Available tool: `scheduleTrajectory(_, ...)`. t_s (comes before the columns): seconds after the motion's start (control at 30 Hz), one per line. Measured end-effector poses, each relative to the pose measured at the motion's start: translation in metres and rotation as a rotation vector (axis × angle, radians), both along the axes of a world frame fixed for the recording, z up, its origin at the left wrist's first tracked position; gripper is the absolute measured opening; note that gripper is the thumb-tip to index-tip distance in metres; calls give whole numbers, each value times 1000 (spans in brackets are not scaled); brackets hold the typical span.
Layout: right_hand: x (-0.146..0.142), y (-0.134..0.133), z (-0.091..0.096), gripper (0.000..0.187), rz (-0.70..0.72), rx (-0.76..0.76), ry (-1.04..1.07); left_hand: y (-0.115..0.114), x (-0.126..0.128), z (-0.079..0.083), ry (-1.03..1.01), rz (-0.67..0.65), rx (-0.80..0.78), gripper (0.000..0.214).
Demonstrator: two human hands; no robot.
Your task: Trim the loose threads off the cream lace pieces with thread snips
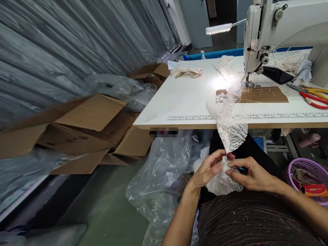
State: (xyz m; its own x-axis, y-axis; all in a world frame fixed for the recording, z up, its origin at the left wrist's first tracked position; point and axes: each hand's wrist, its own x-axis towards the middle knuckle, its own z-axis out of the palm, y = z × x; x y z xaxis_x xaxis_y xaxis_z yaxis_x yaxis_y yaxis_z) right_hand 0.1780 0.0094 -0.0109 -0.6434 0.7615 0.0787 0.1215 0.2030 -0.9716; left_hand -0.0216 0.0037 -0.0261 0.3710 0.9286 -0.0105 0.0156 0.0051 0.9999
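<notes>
A strip of white lace (232, 126) runs from under the sewing machine's needle (247, 82) across the white table (189, 99) and hangs down into my lap. My left hand (208, 167) pinches the lace's lower end, fingers closed on it. Just to its right, my right hand (249, 176) is closed on a small blue-handled metal tool (237, 168), its tip touching the lace between my two hands. The white sewing machine (282, 27) stands at the table's right, its lamp (217, 29) lit.
Red- and yellow-handled scissors (314, 95) and a brown card (258, 95) lie beside the machine. A folded cloth (186, 71) sits at the table's far left. Open cardboard boxes (84, 130) and clear plastic bags (164, 167) crowd the floor at left. A purple basket (309, 179) stands at right.
</notes>
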Motion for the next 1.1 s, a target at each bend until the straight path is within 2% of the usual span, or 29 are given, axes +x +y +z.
scheduleTrajectory(0.07, 3, 0, 1, 28, 16, 12, -5, 0, 6, -5, -95, -22, -120, 62)
scheduleTrajectory(0.2, 7, 8, -2, 27, 8, -26, -30, -5, 13, -5, -117, 164, -233, 41)
scheduleTrajectory(0.3, 9, 17, -9, 43, -56, -71, -102, -8, 12, 0, -90, 252, -286, 39)
scheduleTrajectory(0.4, 8, 25, -13, 63, -78, -66, -152, -9, 9, 3, -61, 275, -304, 41)
scheduleTrajectory(0.47, 6, 28, -12, 68, -68, -45, -190, -10, 8, 3, -43, 284, -305, 43)
scheduleTrajectory(0.67, -6, 34, -12, 62, -65, 29, -247, -10, 9, 1, 9, 330, -239, 45)
scheduleTrajectory(0.8, -9, 28, -19, 61, -140, 43, -238, -10, 10, 2, -20, 341, -281, 47)
scheduleTrajectory(1.0, -10, 20, -24, 50, -107, 96, -220, -9, 13, 4, -61, 346, -332, 47)
scheduleTrajectory(1.1, -13, 20, -25, 42, -143, 141, -273, -9, 13, 2, -49, 350, -320, 45)
